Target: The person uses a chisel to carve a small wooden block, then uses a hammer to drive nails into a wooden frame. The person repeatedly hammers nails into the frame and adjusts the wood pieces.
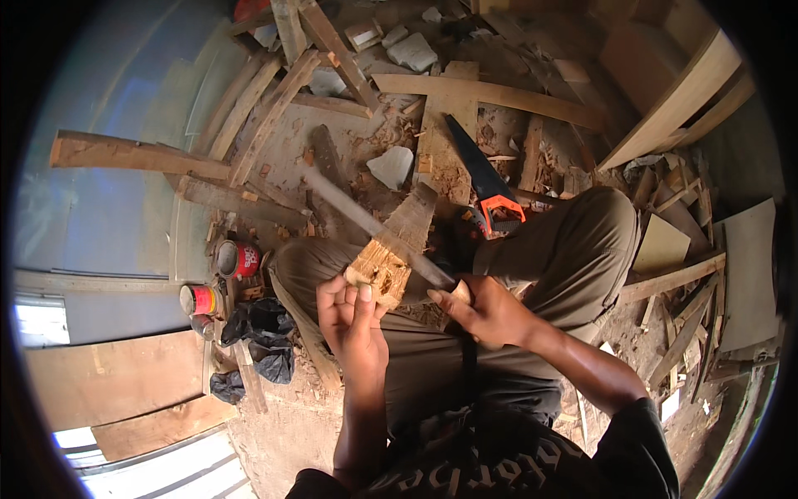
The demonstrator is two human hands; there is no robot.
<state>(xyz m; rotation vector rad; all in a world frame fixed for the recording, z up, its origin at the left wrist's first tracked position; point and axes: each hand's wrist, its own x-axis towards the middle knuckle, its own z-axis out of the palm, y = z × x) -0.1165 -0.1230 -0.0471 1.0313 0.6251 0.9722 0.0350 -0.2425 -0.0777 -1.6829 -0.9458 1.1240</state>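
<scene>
One rough, tapered block of light brown wood (pixel 378 266) is above the lap of the seated person, with its narrow end pointing away from the body. The left hand (pixel 356 320) holds it from below, at the wide, chipped end; there the thumb and the fingers are pinching the wood. The right hand (pixel 495 314) has its fingers closed around the short wooden handle of a long, flat, grey metal tool (pixel 357 212). This tool passes slantwise across the block, and its far tip points to the upper left. Both knees, in brown cloth trousers (pixel 573 245), are bent and wide apart.

Beyond the right knee lies a handsaw with black blade and orange handle (pixel 480 166), partly over a flat pale wooden board (pixel 449 87). A whitish, angular piece of stone (pixel 391 168) is to the left of this saw, among wood chips. Near the left knee I see two red cylindrical cans (pixel 247 259), and just beside them a crumpled black plastic bag (pixel 273 337).
</scene>
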